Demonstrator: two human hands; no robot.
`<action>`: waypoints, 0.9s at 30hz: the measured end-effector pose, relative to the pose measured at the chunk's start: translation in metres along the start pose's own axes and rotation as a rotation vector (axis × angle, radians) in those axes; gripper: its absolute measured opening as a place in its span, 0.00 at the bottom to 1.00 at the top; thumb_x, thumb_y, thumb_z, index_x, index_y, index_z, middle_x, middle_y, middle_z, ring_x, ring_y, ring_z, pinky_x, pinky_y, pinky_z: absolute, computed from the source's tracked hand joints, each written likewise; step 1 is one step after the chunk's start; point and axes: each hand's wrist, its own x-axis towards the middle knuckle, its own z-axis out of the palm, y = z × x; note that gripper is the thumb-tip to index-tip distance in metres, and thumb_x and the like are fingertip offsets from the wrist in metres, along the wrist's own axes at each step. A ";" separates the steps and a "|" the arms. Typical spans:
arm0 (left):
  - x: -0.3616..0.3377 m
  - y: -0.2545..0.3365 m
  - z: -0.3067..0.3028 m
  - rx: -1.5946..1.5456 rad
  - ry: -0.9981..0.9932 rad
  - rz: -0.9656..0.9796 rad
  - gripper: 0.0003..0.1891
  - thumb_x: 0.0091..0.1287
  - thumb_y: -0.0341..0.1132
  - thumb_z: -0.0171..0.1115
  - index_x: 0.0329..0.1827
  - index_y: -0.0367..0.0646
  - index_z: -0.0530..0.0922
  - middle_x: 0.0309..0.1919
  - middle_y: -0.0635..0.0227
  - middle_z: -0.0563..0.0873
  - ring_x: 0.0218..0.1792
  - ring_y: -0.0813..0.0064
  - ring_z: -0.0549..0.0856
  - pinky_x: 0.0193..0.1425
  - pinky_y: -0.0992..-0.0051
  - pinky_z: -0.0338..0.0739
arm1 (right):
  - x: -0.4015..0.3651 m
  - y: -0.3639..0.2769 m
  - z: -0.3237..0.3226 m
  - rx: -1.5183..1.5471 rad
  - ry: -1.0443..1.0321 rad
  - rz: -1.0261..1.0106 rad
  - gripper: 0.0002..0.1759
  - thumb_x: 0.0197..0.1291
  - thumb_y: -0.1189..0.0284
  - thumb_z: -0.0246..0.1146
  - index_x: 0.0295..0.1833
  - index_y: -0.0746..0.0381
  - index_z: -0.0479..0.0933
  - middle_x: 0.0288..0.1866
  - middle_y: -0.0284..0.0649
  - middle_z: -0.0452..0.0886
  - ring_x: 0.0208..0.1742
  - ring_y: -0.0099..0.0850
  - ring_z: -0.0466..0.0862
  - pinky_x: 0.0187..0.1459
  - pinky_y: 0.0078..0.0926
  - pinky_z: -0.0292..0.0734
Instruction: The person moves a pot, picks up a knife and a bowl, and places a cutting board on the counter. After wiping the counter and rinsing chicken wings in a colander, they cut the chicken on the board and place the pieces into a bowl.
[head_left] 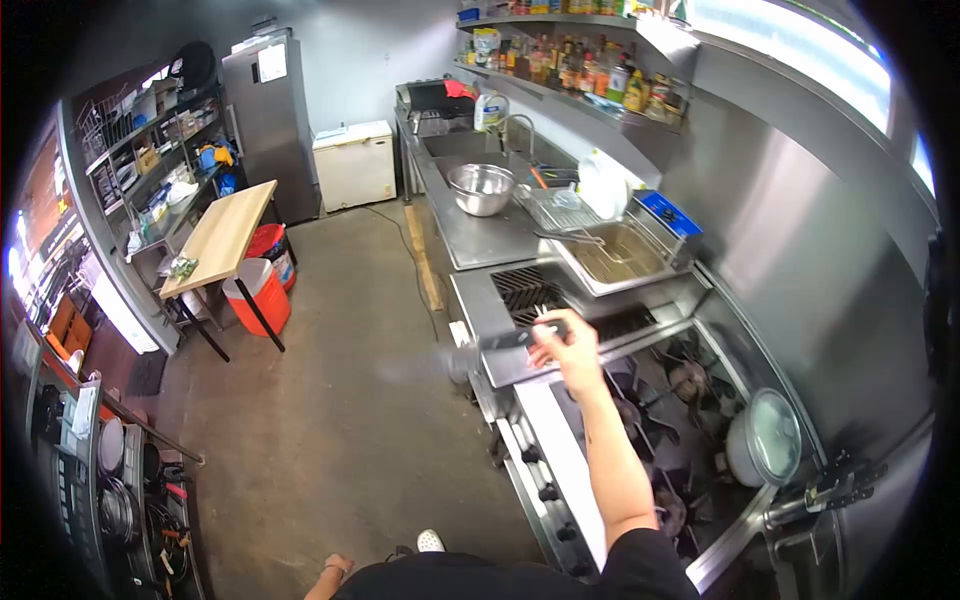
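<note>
My right hand (566,352) reaches over the front of the cooking line, its fingers closed around the black handle of what looks like a knife (505,341). The far end of the knife points left over the floor and is smeared by motion. Below the hand lie a steel ledge and a dark slatted grate (528,290). My left hand (335,572) hangs low at the bottom edge beside my body, partly cut off, and its fingers cannot be made out.
Right of my arm is a gas stove (640,405) with a lidded pot (765,440); several black-handled knives (843,485) stand beyond. Ahead are a fryer (620,252), a steel bowl (482,190) and a sink (460,145). A wooden table (225,235) and red bucket (260,300) stand left.
</note>
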 end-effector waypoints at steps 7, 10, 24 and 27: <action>0.036 -0.024 -0.101 -0.309 0.185 -0.196 0.15 0.57 0.45 0.62 0.39 0.44 0.86 0.39 0.62 0.88 0.43 0.64 0.86 0.48 0.68 0.79 | 0.111 0.071 0.081 0.456 -0.233 0.274 0.17 0.60 0.74 0.62 0.51 0.63 0.65 0.29 0.43 0.77 0.32 0.34 0.83 0.33 0.30 0.80; 0.092 0.010 -0.119 -0.329 0.001 -0.213 0.15 0.59 0.43 0.61 0.40 0.43 0.85 0.36 0.64 0.87 0.39 0.68 0.85 0.44 0.69 0.79 | 0.155 0.138 0.137 0.679 -0.063 0.405 0.11 0.63 0.67 0.61 0.31 0.61 0.69 0.14 0.35 0.69 0.17 0.29 0.75 0.19 0.28 0.69; 0.138 0.428 -0.469 -1.544 -0.426 0.403 0.17 0.72 0.43 0.50 0.53 0.40 0.74 0.49 0.58 0.82 0.47 0.69 0.82 0.52 0.67 0.77 | 0.263 0.375 0.336 -0.454 -0.525 0.270 0.18 0.49 0.62 0.63 0.38 0.67 0.76 0.32 0.51 0.83 0.36 0.45 0.84 0.41 0.41 0.77; 0.197 0.451 -0.500 -1.612 -0.217 0.562 0.11 0.70 0.37 0.53 0.44 0.37 0.73 0.40 0.56 0.86 0.40 0.69 0.84 0.45 0.66 0.79 | 0.350 0.356 0.320 -0.372 -0.919 0.434 0.22 0.56 0.56 0.62 0.45 0.63 0.77 0.39 0.50 0.82 0.42 0.44 0.83 0.45 0.40 0.76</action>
